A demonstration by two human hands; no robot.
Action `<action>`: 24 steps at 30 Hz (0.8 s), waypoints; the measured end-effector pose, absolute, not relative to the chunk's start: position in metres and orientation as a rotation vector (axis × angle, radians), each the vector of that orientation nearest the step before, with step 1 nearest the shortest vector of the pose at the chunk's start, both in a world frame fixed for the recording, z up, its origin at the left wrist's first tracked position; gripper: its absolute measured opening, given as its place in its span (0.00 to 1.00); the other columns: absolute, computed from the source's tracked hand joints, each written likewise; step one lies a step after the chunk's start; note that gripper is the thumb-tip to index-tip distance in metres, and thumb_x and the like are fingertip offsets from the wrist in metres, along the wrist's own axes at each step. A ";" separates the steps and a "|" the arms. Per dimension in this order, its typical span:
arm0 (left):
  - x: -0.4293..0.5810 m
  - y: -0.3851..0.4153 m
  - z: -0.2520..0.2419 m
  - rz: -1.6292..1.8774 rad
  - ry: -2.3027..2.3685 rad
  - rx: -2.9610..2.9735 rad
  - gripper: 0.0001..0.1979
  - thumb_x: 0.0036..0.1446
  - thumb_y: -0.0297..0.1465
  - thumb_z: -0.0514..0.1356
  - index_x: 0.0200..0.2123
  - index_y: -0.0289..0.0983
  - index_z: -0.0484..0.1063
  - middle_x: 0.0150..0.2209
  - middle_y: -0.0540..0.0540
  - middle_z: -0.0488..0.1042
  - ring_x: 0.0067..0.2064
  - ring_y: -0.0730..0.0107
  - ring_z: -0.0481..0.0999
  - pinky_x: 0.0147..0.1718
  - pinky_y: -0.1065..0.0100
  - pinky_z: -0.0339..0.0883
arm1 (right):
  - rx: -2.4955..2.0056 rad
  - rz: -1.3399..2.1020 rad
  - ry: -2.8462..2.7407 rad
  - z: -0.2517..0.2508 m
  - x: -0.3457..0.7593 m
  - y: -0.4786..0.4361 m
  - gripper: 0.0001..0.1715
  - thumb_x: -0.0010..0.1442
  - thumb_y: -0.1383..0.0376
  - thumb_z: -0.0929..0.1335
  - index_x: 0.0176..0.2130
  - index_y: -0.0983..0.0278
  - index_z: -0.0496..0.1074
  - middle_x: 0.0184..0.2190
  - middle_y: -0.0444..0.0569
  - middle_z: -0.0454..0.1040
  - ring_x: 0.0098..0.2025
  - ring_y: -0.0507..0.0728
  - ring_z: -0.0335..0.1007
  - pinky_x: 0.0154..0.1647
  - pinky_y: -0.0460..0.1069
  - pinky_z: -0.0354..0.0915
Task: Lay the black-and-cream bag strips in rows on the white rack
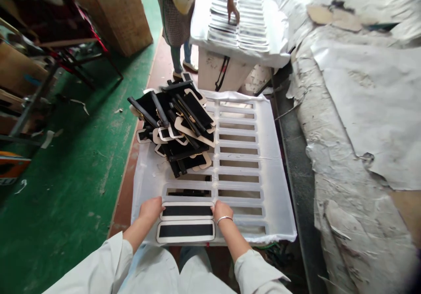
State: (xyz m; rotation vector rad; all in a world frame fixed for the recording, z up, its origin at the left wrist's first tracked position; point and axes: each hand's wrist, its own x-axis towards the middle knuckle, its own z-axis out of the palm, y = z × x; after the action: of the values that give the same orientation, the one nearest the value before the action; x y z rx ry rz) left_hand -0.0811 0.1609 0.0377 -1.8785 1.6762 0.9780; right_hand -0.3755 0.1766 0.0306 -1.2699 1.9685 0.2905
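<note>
The black-and-cream strip [188, 211] is lying toward the near edge of the slotted tabletop [278, 189], left of its middle, a matching strip [186, 231] sitting nearer that edge. The left hand [151, 208] is pinching its left end, the right hand [222, 210] its right end. I'm guessing it's handling light, fairly stiff, perhaps bowing if squeezed inward, so the rounded ends are looking like the safest holds.

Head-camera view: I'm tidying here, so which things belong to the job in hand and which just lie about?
Job: touched panel, nearer panel, slotted white tabletop, heaped black pieces.

Apparently lying about: floor scraps, orange box, large cardboard box.
</note>
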 end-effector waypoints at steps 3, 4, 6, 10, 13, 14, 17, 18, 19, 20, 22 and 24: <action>-0.073 0.144 0.038 0.983 1.720 -1.822 0.09 0.51 0.32 0.61 0.33 0.31 0.72 0.38 0.32 0.74 0.43 0.42 0.73 0.39 0.54 0.64 | -1.242 0.169 1.948 0.038 -0.375 0.158 0.06 0.46 0.71 0.73 0.26 0.64 0.71 0.30 0.57 0.77 0.41 0.64 0.74 0.41 0.56 0.64; -0.070 0.134 0.037 0.981 1.741 -1.840 0.09 0.53 0.33 0.59 0.33 0.32 0.72 0.37 0.34 0.74 0.42 0.46 0.73 0.39 0.55 0.64 | -1.238 0.110 1.930 0.039 -0.372 0.149 0.06 0.46 0.71 0.73 0.25 0.64 0.71 0.30 0.56 0.77 0.41 0.64 0.73 0.42 0.57 0.63; -0.070 0.111 0.036 1.046 1.805 -2.010 0.12 0.58 0.37 0.54 0.35 0.33 0.70 0.34 0.39 0.74 0.39 0.54 0.74 0.38 0.59 0.65 | -1.224 -0.038 1.874 0.040 -0.359 0.126 0.05 0.48 0.69 0.72 0.27 0.63 0.71 0.31 0.55 0.76 0.42 0.63 0.72 0.45 0.57 0.63; -0.087 0.050 0.036 1.416 1.972 -2.599 0.31 0.51 0.46 0.58 0.51 0.31 0.63 0.45 0.38 0.70 0.41 0.62 0.72 0.43 0.63 0.66 | -1.050 -0.344 1.734 0.034 -0.312 0.071 0.11 0.53 0.65 0.69 0.39 0.63 0.69 0.37 0.50 0.75 0.40 0.57 0.73 0.40 0.51 0.67; -0.106 0.014 0.040 1.443 2.044 -2.651 0.36 0.43 0.42 0.63 0.54 0.31 0.62 0.45 0.38 0.69 0.42 0.60 0.71 0.45 0.59 0.65 | -0.811 -0.491 1.672 0.025 -0.285 0.037 0.12 0.56 0.64 0.66 0.42 0.64 0.66 0.34 0.48 0.75 0.33 0.54 0.74 0.30 0.48 0.69; -0.110 0.008 0.043 1.455 2.017 -2.634 0.31 0.42 0.40 0.62 0.49 0.31 0.66 0.40 0.40 0.71 0.39 0.60 0.72 0.43 0.59 0.65 | -0.743 -0.534 1.670 0.022 -0.281 0.031 0.12 0.55 0.65 0.67 0.41 0.64 0.66 0.34 0.48 0.74 0.34 0.54 0.74 0.30 0.48 0.69; -0.117 0.009 0.053 1.921 1.727 -2.612 0.19 0.41 0.42 0.61 0.33 0.33 0.67 0.25 0.47 0.68 0.29 0.65 0.70 0.34 0.62 0.67 | -0.575 -0.668 1.711 0.019 -0.284 0.028 0.17 0.49 0.67 0.71 0.40 0.62 0.64 0.37 0.48 0.72 0.41 0.55 0.71 0.34 0.47 0.68; -0.118 0.015 0.057 2.173 1.589 -2.559 0.21 0.40 0.43 0.62 0.31 0.33 0.66 0.24 0.48 0.66 0.28 0.68 0.69 0.32 0.64 0.67 | -0.517 -0.708 1.720 0.020 -0.288 0.032 0.19 0.48 0.67 0.72 0.40 0.62 0.63 0.39 0.48 0.71 0.43 0.55 0.70 0.35 0.46 0.68; -0.117 0.023 0.059 2.402 1.455 -2.470 0.23 0.40 0.45 0.63 0.31 0.33 0.65 0.24 0.49 0.66 0.27 0.70 0.68 0.31 0.66 0.67 | -0.454 -0.741 1.713 0.022 -0.292 0.036 0.20 0.49 0.66 0.72 0.40 0.61 0.63 0.39 0.48 0.71 0.43 0.54 0.70 0.35 0.45 0.67; -0.117 0.032 0.061 2.559 1.357 -2.371 0.24 0.40 0.47 0.63 0.32 0.33 0.65 0.24 0.50 0.65 0.27 0.71 0.68 0.31 0.67 0.67 | -0.386 -0.764 1.683 0.025 -0.296 0.041 0.18 0.50 0.63 0.71 0.40 0.62 0.63 0.39 0.48 0.71 0.41 0.54 0.70 0.34 0.46 0.67; -0.115 0.047 0.059 2.584 1.329 -2.336 0.26 0.42 0.50 0.62 0.33 0.32 0.66 0.26 0.48 0.66 0.29 0.70 0.69 0.32 0.67 0.68 | -0.250 -0.782 1.568 0.032 -0.301 0.047 0.15 0.56 0.56 0.68 0.38 0.63 0.64 0.36 0.50 0.72 0.36 0.53 0.73 0.32 0.47 0.68; -0.113 0.052 0.053 2.285 1.562 -2.544 0.29 0.45 0.51 0.60 0.40 0.31 0.68 0.34 0.43 0.68 0.33 0.67 0.70 0.33 0.64 0.69 | -0.143 -0.791 1.433 0.039 -0.300 0.045 0.18 0.60 0.52 0.64 0.36 0.65 0.65 0.34 0.53 0.73 0.32 0.53 0.74 0.31 0.48 0.69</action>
State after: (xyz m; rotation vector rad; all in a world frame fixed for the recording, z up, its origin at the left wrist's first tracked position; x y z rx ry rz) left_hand -0.1134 0.0523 0.0535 -2.5442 1.5623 2.2852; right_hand -0.3000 0.0455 0.0386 -0.1432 1.4330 -0.7913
